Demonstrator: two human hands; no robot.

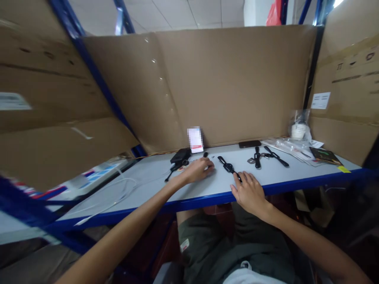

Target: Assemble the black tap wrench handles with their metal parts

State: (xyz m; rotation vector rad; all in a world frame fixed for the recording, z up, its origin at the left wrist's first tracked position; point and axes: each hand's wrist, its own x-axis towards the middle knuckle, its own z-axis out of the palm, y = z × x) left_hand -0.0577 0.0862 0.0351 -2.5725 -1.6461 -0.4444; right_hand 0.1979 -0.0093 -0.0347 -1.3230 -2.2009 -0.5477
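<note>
Pale shirt cloth [251, 277] and dark green shorts [204, 236] lie nearest the camera, below the two grips; the bench [214, 185] carries everything beyond them. The right grip [248, 193] is loose, fingers slightly spread and thumb apart, its fingertips seemingly touching the near end of a black watch [228, 167] without closing round it; the watch lies flat, just beyond those fingers and to their left. The left grip [198, 170] has its fingers curled low; whether it has hold of something small, I cannot tell. With so light a contact, the watch could swivel or slide if the right fingers press off-centre; a drag towards the body might carry it over the front edge, near that grip. Left of the left grip, a black box [180, 156] could be nudged by a sweeping arm; beyond the right grip, one dark strap [257, 157] and a second dark strap [276, 157] look similar enough to be confused with the watch.
</note>
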